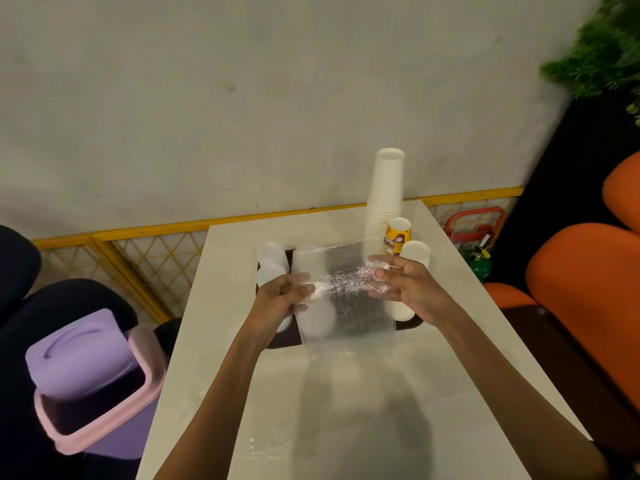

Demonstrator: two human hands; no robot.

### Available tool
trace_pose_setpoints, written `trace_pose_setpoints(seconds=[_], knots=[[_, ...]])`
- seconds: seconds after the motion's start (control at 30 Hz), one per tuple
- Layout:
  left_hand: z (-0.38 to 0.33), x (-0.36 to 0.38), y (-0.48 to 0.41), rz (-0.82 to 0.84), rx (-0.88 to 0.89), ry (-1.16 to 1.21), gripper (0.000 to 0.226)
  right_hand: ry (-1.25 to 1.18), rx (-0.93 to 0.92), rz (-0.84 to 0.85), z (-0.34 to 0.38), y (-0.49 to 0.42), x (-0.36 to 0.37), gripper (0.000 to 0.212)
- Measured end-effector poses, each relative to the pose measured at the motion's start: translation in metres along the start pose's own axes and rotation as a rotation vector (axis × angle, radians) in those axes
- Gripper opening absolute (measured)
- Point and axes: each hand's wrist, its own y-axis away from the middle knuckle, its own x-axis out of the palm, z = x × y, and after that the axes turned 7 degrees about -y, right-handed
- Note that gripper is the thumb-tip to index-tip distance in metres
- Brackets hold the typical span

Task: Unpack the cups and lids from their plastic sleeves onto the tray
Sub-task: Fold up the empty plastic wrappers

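A clear plastic sleeve (346,306) hangs stretched between both hands above the dark tray (287,339). My left hand (280,299) pinches its crumpled left part, and my right hand (405,289) grips the right part. Behind the film stand translucent lid stacks (272,266) at the tray's left and one more (315,320) in the middle. A tall stack of white paper cups (386,195) rises at the back right, with a yellow printed cup (396,239) and a shorter white cup stack (414,258) in front of it.
The white table (346,393) runs toward me, with another flat plastic sleeve (273,445) lying near its front edge. A purple and pink bin (93,382) with its lid tipped open stands at the left. Orange seats (581,289) are at the right, and a yellow fence (138,265) is behind.
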Motion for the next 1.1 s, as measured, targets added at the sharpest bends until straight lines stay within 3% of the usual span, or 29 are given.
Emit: trace_pose_setpoints(seconds=[0.2,0.43,0.57,0.83,1.1], knots=[[0.003,0.005,0.006,-0.021,0.001,-0.008,0.016,0.042,0.061,0.031,-0.007,0.004,-0.003,0.029],[0.004,0.005,0.009,0.001,0.019,-0.005,0.011,0.11,0.113,0.006,-0.011,0.011,-0.005,0.043],[0.012,0.001,0.011,0.037,0.002,-0.065,0.006,0.096,0.121,0.031,-0.012,0.014,-0.006,0.039],[0.01,0.002,0.014,0.01,0.058,-0.046,0.02,0.119,0.079,0.069,-0.005,0.02,-0.008,0.02],[0.015,0.002,0.017,0.03,0.114,0.063,0.028,-0.269,0.242,-0.034,-0.009,0.032,0.006,0.019]])
